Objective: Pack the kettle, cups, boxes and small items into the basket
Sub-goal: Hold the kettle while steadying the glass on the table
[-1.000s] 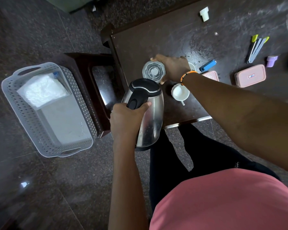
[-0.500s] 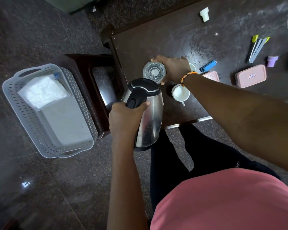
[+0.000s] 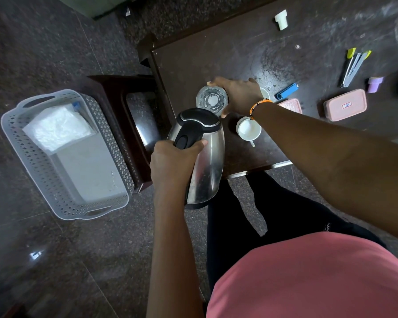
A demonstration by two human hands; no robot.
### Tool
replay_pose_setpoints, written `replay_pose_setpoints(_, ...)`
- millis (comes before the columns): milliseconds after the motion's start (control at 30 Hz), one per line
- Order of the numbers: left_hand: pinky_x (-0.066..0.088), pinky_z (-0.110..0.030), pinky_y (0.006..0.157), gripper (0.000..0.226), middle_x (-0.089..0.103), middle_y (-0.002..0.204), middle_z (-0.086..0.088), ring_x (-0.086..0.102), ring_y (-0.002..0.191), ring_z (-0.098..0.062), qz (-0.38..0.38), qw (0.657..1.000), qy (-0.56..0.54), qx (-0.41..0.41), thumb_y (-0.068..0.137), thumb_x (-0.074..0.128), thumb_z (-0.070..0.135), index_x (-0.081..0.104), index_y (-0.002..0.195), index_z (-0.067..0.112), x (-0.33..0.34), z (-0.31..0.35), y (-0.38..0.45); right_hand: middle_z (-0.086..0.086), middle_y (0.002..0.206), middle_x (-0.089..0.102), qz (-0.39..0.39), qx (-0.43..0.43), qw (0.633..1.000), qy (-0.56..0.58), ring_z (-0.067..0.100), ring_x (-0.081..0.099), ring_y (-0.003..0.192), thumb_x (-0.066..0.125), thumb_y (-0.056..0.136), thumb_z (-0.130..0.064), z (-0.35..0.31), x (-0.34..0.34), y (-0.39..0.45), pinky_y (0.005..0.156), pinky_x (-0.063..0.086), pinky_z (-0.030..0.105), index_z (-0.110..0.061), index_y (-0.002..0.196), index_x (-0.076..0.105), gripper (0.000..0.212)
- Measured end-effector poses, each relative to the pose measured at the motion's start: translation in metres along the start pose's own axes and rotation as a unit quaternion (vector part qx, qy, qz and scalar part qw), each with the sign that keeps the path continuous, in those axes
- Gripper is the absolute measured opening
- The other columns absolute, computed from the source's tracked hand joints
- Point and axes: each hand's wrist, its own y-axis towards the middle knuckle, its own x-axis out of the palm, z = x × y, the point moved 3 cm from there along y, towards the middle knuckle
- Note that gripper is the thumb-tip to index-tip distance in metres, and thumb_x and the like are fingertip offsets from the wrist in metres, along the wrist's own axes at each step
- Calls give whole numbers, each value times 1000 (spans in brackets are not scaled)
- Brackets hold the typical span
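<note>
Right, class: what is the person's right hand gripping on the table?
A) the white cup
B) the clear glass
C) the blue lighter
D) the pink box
B: the right hand curls round the clear glass, while the left hand holds the kettle by its handle.

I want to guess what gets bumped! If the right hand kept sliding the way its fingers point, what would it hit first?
The right hand already grips the clear glass tumbler, fingers pointing left. Past the glass, the way looks free to the edge of the dark wooden table, though depth is hard to judge.
</note>
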Motion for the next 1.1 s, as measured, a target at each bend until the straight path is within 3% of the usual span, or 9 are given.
replay_pose_setpoints(767,41,-25,53,47,61,65,0,63,66,-20,2,1000,-5,20,60,77,56,54,61,15,4,-7,-4,2,125,62,6,3,1000,-3,32,61,110,84,53,-29,-1,3,-1,93,42,50,-36,127,38,87)
replay_pose_setpoints(933,48,-31,61,50,64,70,-2,65,70,-22,3,1000,-12,25,60,76,57,58,69,11,4,-8,-3,1,125,62,7,4,1000,-4,31,61,110,83,55,-28,0,2,-1,95,41,50,-36,126,39,84)
replay_pose_setpoints(1100,48,-31,60,49,61,65,0,64,68,-22,10,999,-11,41,60,77,56,53,62,14,6,-9,-4,3,126,62,8,6,1000,-13,32,60,112,83,55,-28,0,4,-1,97,38,52,-35,127,39,84)
